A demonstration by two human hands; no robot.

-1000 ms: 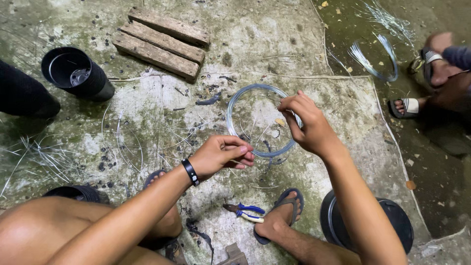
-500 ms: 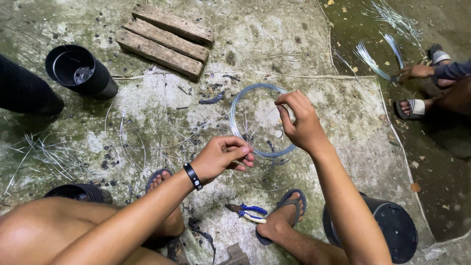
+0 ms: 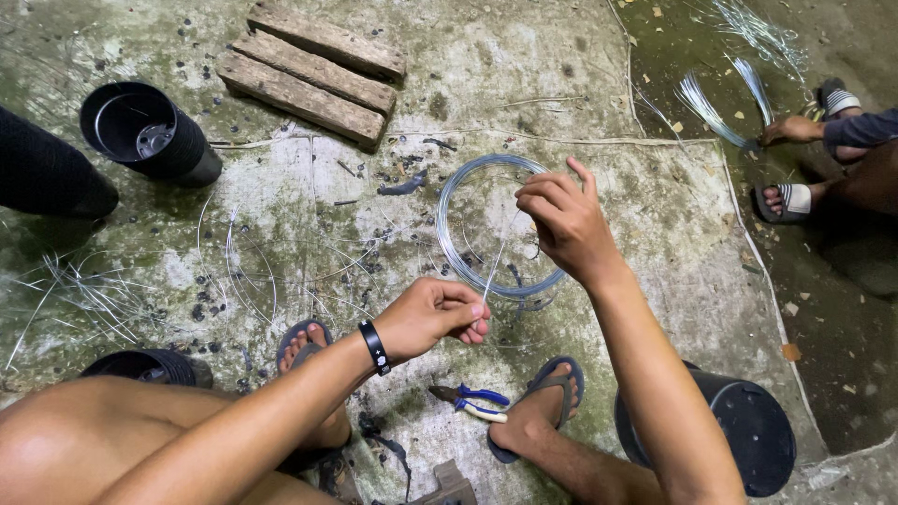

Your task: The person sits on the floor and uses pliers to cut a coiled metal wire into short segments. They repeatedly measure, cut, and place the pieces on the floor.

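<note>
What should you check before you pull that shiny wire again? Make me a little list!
1. Left hand pinches the wire strand: ok.
2. Right hand pinches the strand's upper end: ok, fingers closed on it.
3. Strand runs straight between the hands, no kink: ok.
4. Wire coil lies flat on the floor: ok.
5. Strand free of the coil's other loops: cannot tell.
6. Pliers close by, beside the foot: ok.

What I can't make out

The thin wire (image 3: 494, 266) between my left hand (image 3: 435, 318) and right hand (image 3: 561, 224) is too fine to follow. My foot hides part of the pliers (image 3: 470, 402). The frame edge crops the co-worker's hand (image 3: 790, 129) and the black pot (image 3: 748, 430).
</note>
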